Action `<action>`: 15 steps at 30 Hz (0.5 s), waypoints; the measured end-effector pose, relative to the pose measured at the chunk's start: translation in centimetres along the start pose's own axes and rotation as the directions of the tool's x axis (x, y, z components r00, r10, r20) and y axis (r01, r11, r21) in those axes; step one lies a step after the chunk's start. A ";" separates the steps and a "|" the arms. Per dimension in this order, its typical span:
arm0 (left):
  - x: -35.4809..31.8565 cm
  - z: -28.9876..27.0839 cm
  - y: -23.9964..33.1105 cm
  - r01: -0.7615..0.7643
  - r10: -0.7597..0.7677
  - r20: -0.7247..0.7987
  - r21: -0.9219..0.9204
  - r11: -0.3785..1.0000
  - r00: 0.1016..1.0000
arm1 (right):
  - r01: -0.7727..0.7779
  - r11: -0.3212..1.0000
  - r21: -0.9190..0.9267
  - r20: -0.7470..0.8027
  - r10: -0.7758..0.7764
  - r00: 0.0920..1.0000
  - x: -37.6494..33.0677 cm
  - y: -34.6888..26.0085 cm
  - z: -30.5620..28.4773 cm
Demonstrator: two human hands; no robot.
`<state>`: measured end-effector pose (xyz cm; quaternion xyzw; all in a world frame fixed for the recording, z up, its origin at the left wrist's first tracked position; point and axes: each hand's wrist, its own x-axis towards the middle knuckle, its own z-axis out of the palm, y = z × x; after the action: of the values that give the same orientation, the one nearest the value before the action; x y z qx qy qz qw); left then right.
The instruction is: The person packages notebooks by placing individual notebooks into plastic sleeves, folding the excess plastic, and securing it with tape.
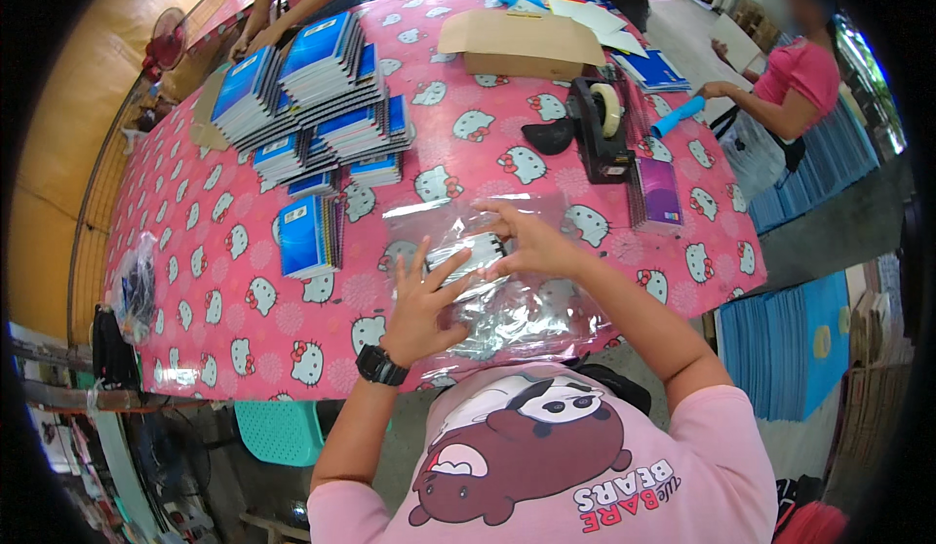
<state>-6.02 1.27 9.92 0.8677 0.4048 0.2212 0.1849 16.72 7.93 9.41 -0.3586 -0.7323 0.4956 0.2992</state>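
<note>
A clear plastic bag lies on the table right in front of me. Under the plastic, between my hands, is a small white notebook with a dark spiral edge, partly hidden by fingers and glare. My left hand is open, its fingers spread over the notebook's left side and the plastic. My right hand curls around the notebook's right end, thumb and forefinger on either side. Left of my hands lies a short stack of blue spiral notebooks.
Tall piles of blue notebooks stand far left. A black tape dispenser, a purple notebook and a cardboard box lie to the right and far side. Other people work around the pink patterned table; blue stacks stand at right.
</note>
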 end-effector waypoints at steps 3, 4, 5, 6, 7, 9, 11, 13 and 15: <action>-0.4 -0.3 0.1 0.048 -0.049 -0.012 -0.039 0.998 0.999 | -0.117 0.977 0.179 -0.096 0.136 0.986 0.3 1.6 -2.1; -0.5 -0.3 0.1 0.038 -0.039 -0.016 -0.045 0.998 0.999 | -0.149 0.952 0.269 -0.220 0.211 0.952 0.6 2.3 -3.3; -0.5 -0.2 0.1 0.041 -0.042 -0.022 -0.053 0.998 0.999 | -0.124 0.991 0.039 -0.440 0.129 0.889 0.8 3.4 -5.7; -0.6 -0.1 0.1 0.050 -0.051 -0.024 -0.059 0.997 0.998 | -0.142 0.972 -0.188 -0.612 -0.003 0.791 0.6 4.9 -8.6; -0.5 0.0 0.2 0.041 -0.042 -0.023 -0.063 0.997 0.999 | -0.208 0.968 -0.141 -0.748 0.033 0.662 0.1 6.5 -11.7; -0.1 0.0 0.3 0.038 -0.039 -0.020 -0.074 0.997 0.999 | -0.419 0.884 -0.207 -0.901 -0.006 0.433 -1.2 9.5 -16.5; 0.2 0.1 0.1 0.029 -0.030 -0.020 -0.073 0.997 0.999 | -0.579 0.759 -0.300 -0.929 -0.094 0.358 -1.6 11.6 -19.0; 0.0 0.1 0.1 0.025 -0.027 -0.027 -0.064 0.998 0.999 | -0.635 0.761 -0.137 -0.923 0.134 0.360 -1.2 13.2 -20.1; -0.1 0.1 0.0 0.015 -0.018 -0.036 -0.078 0.997 0.999 | -0.527 0.849 -0.030 -0.893 0.214 0.396 -0.6 14.1 -21.0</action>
<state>-5.99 1.15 9.81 0.8522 0.4065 0.2512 0.2130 36.94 21.74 3.06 -0.7546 -0.4476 0.1804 0.4447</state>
